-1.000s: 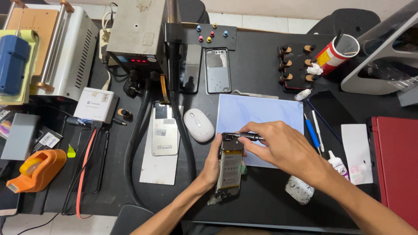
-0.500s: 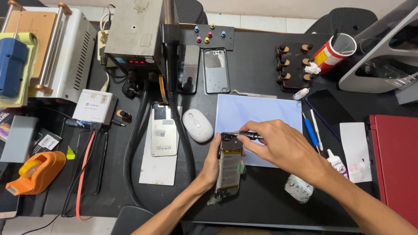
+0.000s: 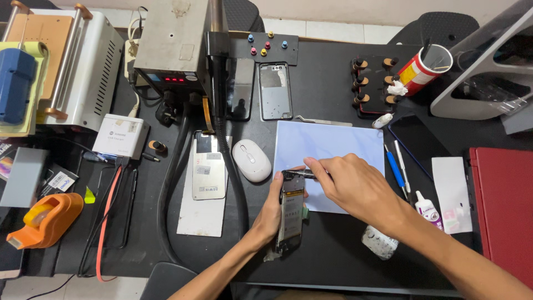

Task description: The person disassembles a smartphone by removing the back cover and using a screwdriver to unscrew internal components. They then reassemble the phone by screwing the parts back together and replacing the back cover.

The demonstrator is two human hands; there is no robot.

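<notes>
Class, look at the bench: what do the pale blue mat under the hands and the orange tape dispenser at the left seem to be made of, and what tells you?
Pale blue mat: probably silicone or soft rubber; it lies flat, matt, with no glare. Orange tape dispenser: likely moulded plastic, with rounded edges, even colour and a slight sheen. Neither can be confirmed by look alone.

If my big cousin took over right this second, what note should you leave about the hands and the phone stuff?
Left hand: grips the opened phone by its side, tilted up off the black table.
Right hand: pinches a thin dark tool against the phone's top end.
Nearby: pale blue mat under the right hand, white mouse to the left, blue pen-like tool to the right.
Done: the phone's back is off, insides showing.
Left: the top-end work is unfinished.
</notes>
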